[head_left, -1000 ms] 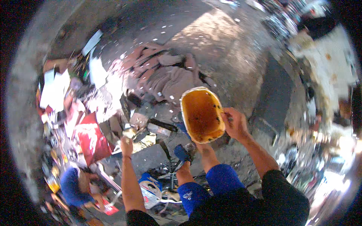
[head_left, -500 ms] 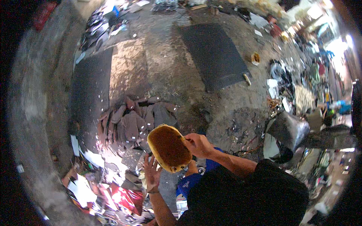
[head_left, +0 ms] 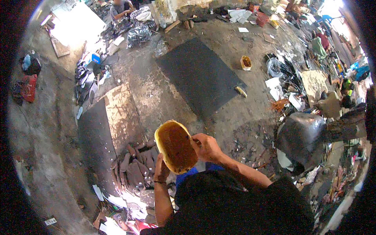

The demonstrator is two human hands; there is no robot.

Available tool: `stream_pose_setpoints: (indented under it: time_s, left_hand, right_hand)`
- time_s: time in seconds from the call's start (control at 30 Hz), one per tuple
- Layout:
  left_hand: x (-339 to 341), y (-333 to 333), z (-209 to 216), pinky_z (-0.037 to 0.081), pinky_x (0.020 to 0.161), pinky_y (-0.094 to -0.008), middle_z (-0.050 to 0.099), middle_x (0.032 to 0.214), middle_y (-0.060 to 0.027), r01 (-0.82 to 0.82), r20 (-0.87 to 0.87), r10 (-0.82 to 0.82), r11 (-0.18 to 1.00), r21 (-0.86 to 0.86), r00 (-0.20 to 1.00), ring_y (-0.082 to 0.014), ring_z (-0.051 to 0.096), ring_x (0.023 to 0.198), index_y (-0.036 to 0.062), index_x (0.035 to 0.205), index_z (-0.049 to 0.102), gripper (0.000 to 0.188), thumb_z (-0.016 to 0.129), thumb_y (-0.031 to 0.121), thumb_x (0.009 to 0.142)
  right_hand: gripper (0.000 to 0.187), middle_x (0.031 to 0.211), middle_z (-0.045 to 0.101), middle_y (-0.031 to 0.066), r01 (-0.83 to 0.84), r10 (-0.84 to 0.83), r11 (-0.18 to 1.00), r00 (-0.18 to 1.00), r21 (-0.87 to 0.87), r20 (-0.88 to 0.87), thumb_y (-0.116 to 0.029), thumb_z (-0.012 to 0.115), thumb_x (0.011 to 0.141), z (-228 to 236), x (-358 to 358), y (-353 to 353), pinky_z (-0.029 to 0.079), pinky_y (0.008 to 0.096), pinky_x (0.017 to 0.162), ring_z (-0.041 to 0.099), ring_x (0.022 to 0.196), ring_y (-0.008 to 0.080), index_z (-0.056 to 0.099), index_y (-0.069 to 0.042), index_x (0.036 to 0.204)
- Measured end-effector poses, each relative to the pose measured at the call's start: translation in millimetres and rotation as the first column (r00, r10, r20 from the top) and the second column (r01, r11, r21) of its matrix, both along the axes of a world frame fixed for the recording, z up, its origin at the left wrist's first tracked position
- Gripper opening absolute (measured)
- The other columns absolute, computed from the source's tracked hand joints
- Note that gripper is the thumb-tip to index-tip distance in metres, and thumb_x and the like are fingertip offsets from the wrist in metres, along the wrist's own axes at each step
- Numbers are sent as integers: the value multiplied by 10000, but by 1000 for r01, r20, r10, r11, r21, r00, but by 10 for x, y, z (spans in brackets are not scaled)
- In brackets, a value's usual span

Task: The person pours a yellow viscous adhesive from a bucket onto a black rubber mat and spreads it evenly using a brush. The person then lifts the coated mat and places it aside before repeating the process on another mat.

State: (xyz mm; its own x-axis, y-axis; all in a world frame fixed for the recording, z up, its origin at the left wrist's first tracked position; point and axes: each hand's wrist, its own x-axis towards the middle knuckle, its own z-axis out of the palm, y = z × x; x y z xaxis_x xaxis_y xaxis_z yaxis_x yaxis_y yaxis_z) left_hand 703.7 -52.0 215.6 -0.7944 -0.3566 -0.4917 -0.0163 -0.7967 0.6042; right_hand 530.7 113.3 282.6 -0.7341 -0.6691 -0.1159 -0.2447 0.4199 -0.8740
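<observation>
An oblong yellow tub [head_left: 177, 145], its inside coated dark brown, is held tilted up in front of my body. My right hand [head_left: 208, 149] pinches its right rim. My left hand [head_left: 161, 169] holds the tub's lower left side, thumb along the wall and the other fingers mostly hidden behind it. Beyond my left hand, dark flat sole-shaped pieces [head_left: 136, 172] lie heaped on the ground, some with small white marks. The tub hides part of what lies under it.
A black sheet [head_left: 196, 76] lies ahead, with a brush-like stick [head_left: 241, 92] at its corner. A smaller yellow tub [head_left: 246, 63] stands beyond it. Another dark sheet [head_left: 95, 131] lies left. Scraps and a grey rounded block [head_left: 300, 135] are at right. A person [head_left: 120, 11] sits far left.
My left hand, spread beside the tub earlier, has come against its side and holds it. The view has turned and tipped further ahead, bringing a seated person into sight.
</observation>
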Motion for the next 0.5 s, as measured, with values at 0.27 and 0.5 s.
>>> stream_pose_setpoints:
  time_s: [0.27, 0.5]
  left_hand:
    - [-1956, -815, -128, 458, 891, -350, 517, 1241, -108, 243, -35, -255, 950, -198, 966, -219, 543, 1083, 6, 1326, 382, 641, 629, 312, 820]
    - [-3714, -1773, -645, 437, 940, -405, 503, 1259, -135, 364, 7, -372, 903, -226, 928, -289, 531, 1105, 11, 1339, 374, 699, 633, 247, 734]
  right_hand:
    - [234, 942, 653, 173, 220, -220, 975, 975, 8, -15, -225, 562, 894, -186, -1599, -558, 501, 378, 743, 646, 868, 320, 634, -31, 1002]
    - [295, 943, 661, 151, 441, -436, 897, 879, 19, 190, -278, 531, 928, -635, -3177, -1207, 494, 351, 744, 643, 862, 233, 617, -20, 1043]
